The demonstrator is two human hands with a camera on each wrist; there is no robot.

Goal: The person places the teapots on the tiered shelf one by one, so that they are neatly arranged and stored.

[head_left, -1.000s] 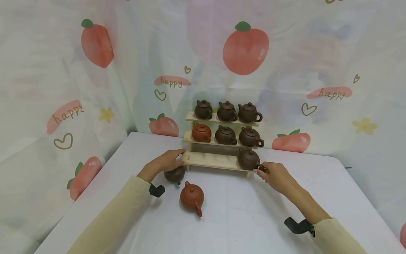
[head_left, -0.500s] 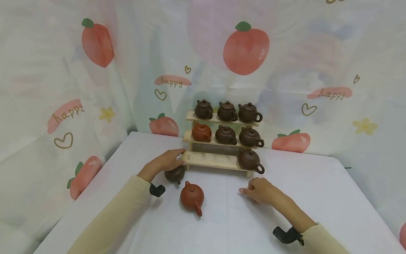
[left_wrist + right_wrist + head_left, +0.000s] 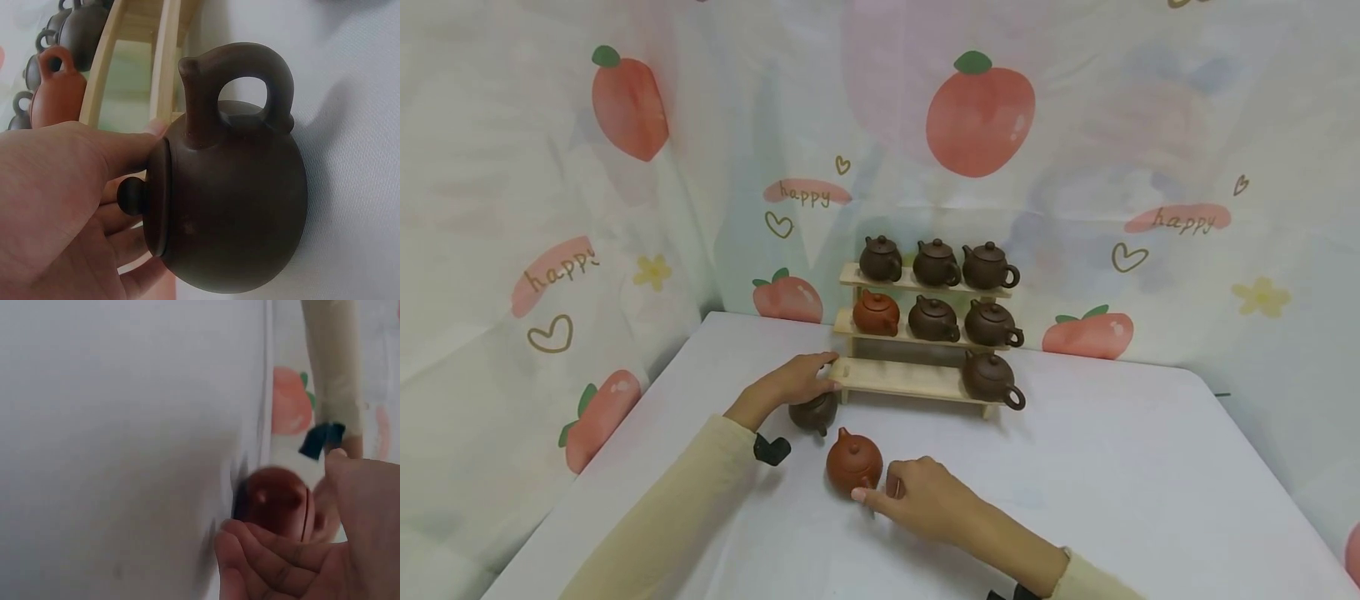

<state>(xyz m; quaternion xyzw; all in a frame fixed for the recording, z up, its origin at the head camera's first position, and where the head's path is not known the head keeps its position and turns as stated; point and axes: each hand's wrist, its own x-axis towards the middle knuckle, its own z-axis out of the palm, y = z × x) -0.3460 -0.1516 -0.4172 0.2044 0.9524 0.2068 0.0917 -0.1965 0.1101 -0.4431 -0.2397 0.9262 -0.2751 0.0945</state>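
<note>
My left hand (image 3: 793,379) grips the left end of the three-tier wooden rack (image 3: 902,379), thumb at the front edge of its lowest tier. Just below that hand, partly hidden by it, a dark brown teapot (image 3: 237,200) stands on the table, its handle facing the left wrist camera. My right hand (image 3: 928,500) is at the handle of an orange-red clay teapot (image 3: 853,462), thumb and fingers spread apart on either side of it. In the right wrist view this teapot (image 3: 275,500) shows beyond the parted fingers. Another dark brown teapot (image 3: 988,377) sits at the right of the lowest tier.
Three dark teapots (image 3: 936,264) line the top tier. On the middle tier, an orange-red teapot (image 3: 876,314) stands left of two dark ones (image 3: 933,320). A white cloth covers the table (image 3: 1120,467); a fruit-printed curtain (image 3: 1097,125) hangs behind it.
My right hand has let go of the dark teapot on the lowest tier and moved left and nearer, to the orange-red teapot's handle. My left hand has stayed put.
</note>
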